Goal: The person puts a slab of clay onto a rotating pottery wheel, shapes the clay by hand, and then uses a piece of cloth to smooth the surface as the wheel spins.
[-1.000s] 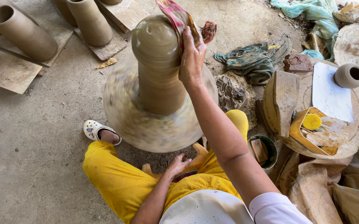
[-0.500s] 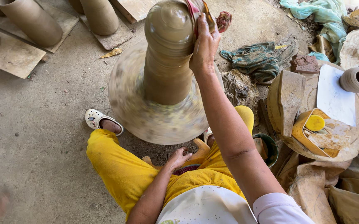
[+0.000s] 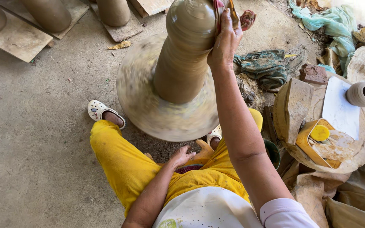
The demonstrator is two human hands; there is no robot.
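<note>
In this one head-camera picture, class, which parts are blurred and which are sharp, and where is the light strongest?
Head view: the wheel disc is smeared by spinning, the tall clay pot softly streaked; the right hand, left hand and yellow trousers are sharp; the top right corner is washed out by bright daylight.

Concrete floor (image 3: 34, 139), spinning wheel (image 3: 148, 114), boards (image 3: 15, 40), crumpled cloth (image 3: 264, 67)

Small clay pot (image 3: 362, 93) on round board (image 3: 362, 145) (right); green cloth (image 3: 263, 67) on floor.
</note>
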